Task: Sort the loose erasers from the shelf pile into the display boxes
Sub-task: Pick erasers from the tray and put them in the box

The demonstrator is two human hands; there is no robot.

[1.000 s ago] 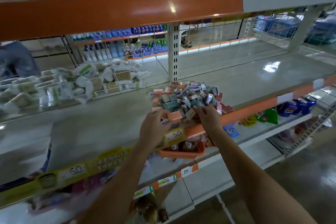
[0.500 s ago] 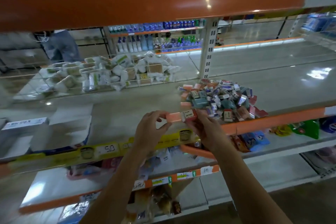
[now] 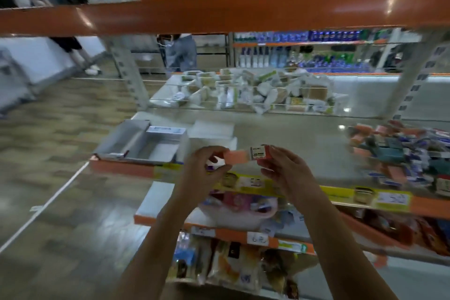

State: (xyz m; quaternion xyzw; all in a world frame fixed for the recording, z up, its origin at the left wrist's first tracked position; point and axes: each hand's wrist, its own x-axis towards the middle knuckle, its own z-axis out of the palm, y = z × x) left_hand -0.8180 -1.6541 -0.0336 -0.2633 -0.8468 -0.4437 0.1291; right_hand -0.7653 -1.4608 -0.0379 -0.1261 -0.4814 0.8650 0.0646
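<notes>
The left hand (image 3: 207,173) and right hand (image 3: 287,173) each pinched an end of a pink eraser (image 3: 246,154) with a 2B sleeve, held above the shelf (image 3: 304,143) front edge. The eraser pile (image 3: 401,153) lay at three o'clock, the open display boxes (image 3: 146,143) at nine o'clock.
</notes>
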